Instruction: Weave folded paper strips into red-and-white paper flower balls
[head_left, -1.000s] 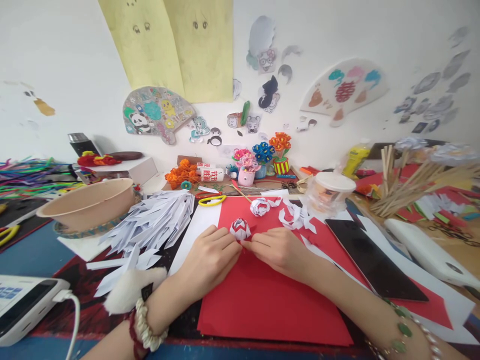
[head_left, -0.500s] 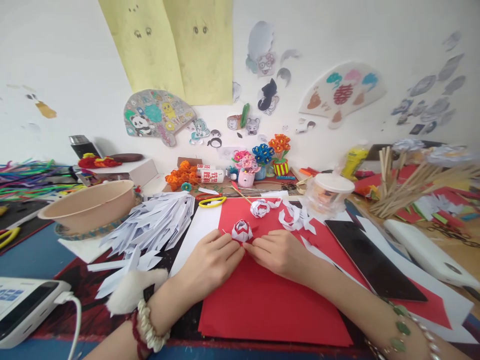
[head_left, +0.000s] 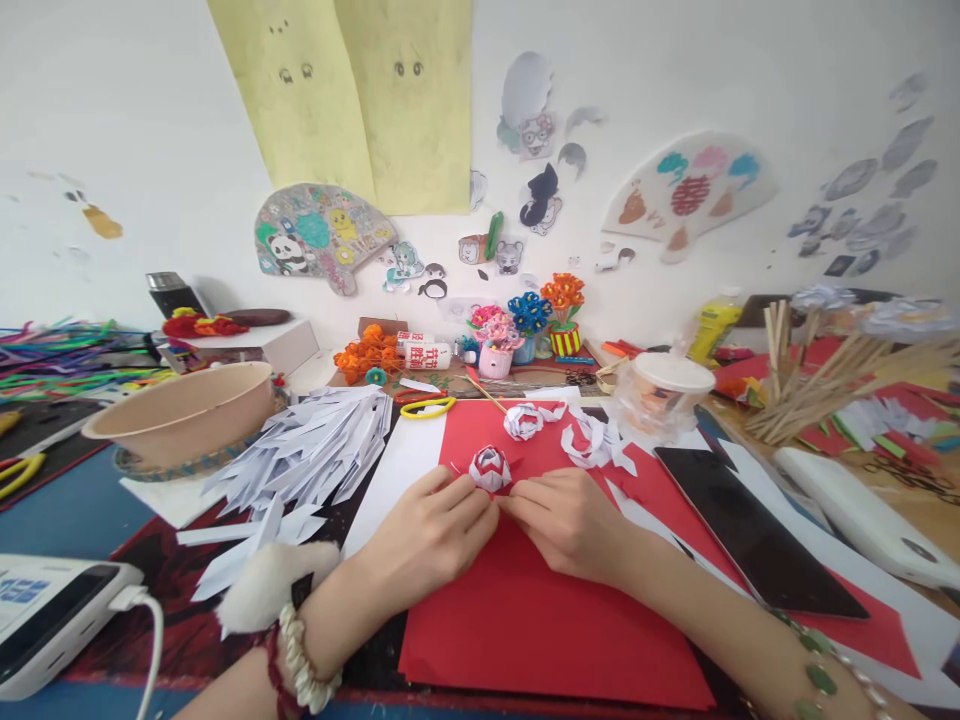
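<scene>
Both hands meet over the red paper sheets (head_left: 555, 630). Just beyond their fingertips is a folded paper flower (head_left: 490, 467), white outside with red showing within. My left hand (head_left: 439, 525) is closed, its fingers pinching at the near left of the flower's base. My right hand (head_left: 574, 520) pinches at the near right of it, fingertips against the left ones. The fingers hide the lower part of the flower. Farther back lies a second paper flower (head_left: 523, 420) on a thin stick. To its right are curled white paper strips (head_left: 592, 440).
A heap of folded white paper strips (head_left: 315, 440) lies left, beside a beige bowl (head_left: 187, 415). Yellow-handled scissors (head_left: 427, 407) rest behind the sheets. A black tablet-like slab (head_left: 757, 530) and a lidded plastic cup (head_left: 667, 390) stand right. A white device (head_left: 67, 620) sits front left.
The whole view has shifted slightly, so things appear a little lower and to the right. Both hands stay together at the paper flower, with only slight finger movement.
</scene>
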